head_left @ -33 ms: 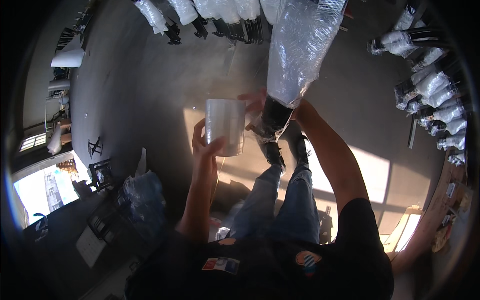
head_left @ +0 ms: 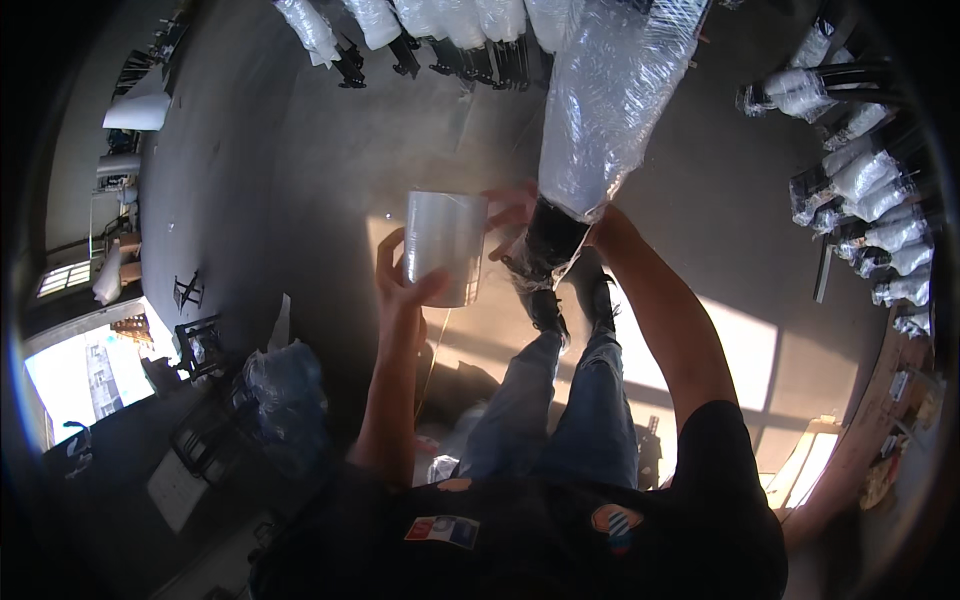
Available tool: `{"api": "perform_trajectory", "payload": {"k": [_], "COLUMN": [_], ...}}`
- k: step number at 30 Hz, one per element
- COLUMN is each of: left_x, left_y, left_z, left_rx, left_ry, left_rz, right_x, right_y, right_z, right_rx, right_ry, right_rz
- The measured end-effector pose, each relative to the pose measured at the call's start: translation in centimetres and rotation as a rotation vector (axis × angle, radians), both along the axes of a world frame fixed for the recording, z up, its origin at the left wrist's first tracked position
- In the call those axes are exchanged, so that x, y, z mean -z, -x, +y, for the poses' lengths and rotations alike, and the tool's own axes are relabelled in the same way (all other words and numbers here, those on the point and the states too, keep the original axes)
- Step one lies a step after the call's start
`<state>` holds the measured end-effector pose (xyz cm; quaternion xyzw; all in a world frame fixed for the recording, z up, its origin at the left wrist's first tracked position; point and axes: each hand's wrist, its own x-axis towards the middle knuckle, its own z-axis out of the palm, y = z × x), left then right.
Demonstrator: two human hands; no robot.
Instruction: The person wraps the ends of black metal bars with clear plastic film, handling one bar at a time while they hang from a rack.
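In my left hand [head_left: 408, 277] is a roll of clear stretch film [head_left: 447, 245], held upright with the thumb on the near side and fingers round its left edge. To its right hangs a long object wrapped in clear film [head_left: 612, 120], widening toward the top of the view. Its black lower end [head_left: 557, 236] has loose film around it. My right hand [head_left: 513, 208] closes round that end from behind; its fingers come out on the left, near the roll, and the palm is hidden.
Several film-wrapped pieces with black ends [head_left: 465, 30] line the far edge, with more wrapped pieces [head_left: 870, 180] stacked at right. A bluish plastic-covered bundle [head_left: 285, 395] stands at left. My legs [head_left: 525, 400] are below, on a sunlit floor [head_left: 740, 345].
The film roll and my left hand have shifted slightly left and up. The wrapped object has swung slightly right.
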<state>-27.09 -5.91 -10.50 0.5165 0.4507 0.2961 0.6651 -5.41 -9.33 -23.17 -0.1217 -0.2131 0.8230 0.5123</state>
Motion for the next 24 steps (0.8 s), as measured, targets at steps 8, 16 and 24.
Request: {"api": "perform_trajectory", "payload": {"k": [8,16,24], "left_x": [4.2,2.6,2.5], "left_y": [-8.2,-7.4,-12.1], "left_z": [4.5,-1.2,-5.5], "left_rx": [0.385,0.56,0.333], "left_ry": [-0.122,0.07,-0.516], "left_rz": [-0.019,-0.236,0.543], "right_x": [4.9,1.7,-4.9], "right_y": [2.0,0.6,-4.0], "right_z": [-0.9,-4.6,-7.9], "right_rx": [0.856,1.293,1.176], "right_ry": [-0.124,0.296,0.457], "right_rz": [-1.255,-0.73,-1.445]}}
